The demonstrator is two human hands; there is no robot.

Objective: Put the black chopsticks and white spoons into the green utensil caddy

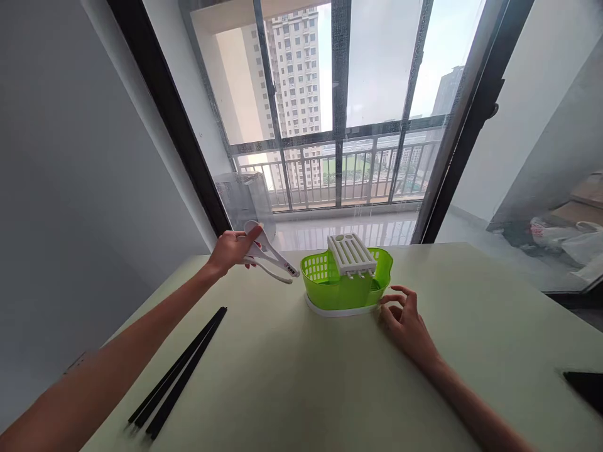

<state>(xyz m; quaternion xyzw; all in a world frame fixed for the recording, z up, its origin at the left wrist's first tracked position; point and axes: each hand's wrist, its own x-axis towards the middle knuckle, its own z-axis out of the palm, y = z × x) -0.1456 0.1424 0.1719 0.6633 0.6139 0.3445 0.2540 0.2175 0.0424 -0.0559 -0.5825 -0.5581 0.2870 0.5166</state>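
My left hand (pixel 234 248) is closed around white spoons (pixel 277 258), held above the table with their handles pointing toward a green basket. That green basket (pixel 348 295) has perforated sides and stands on a white base tray (pixel 342 312). A white slotted rack (pixel 352 252) with small hooks sits across its top. At the basket's right end is my right hand (pixel 402 317), its fingers loosely bent and apart. Its fingertips are at the basket's lower edge; I cannot tell whether they press on it. The spoons' bowls are partly hidden by my left hand.
Several black chopsticks (pixel 181 370) lie at the left of the pale green table (pixel 320 389). A black pointed object (pixel 586 392) is at the right edge. Beyond the table stands a glass sliding door (pixel 339 125). Plastic bags (pixel 565 238) rest on the right behind glass.
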